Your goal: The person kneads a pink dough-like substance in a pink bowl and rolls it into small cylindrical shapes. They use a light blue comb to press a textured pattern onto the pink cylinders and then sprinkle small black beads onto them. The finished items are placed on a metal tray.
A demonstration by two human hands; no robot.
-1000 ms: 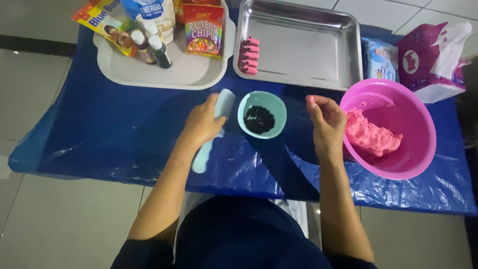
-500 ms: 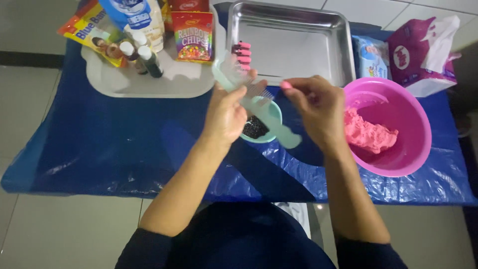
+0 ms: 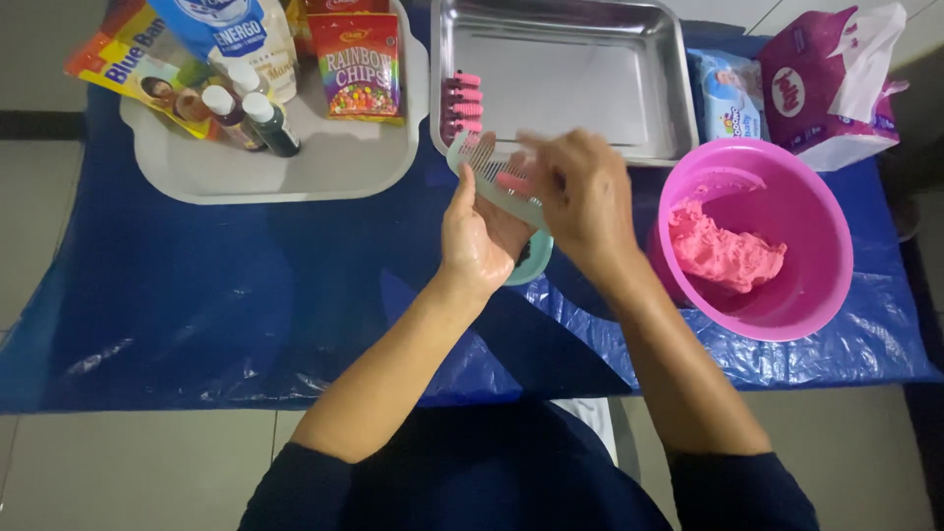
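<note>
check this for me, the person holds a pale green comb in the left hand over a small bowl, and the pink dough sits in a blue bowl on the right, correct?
Not quite. The head view shows the dough in a pink bowl, not a blue one. The rest stands: the left hand holds the pale green comb over the small bowl.

Both forearms reaching forward from dark sleeves, converging at centre. Left hand [image 3: 477,236] turning palm up, fingers curling in a light grip, thumb pointing away from the body. Right hand [image 3: 580,202] hovering just beside and slightly above it, back facing the camera, fingers bending down and pinching toward the left palm. Hands nearly touching, wrists apart.
</note>
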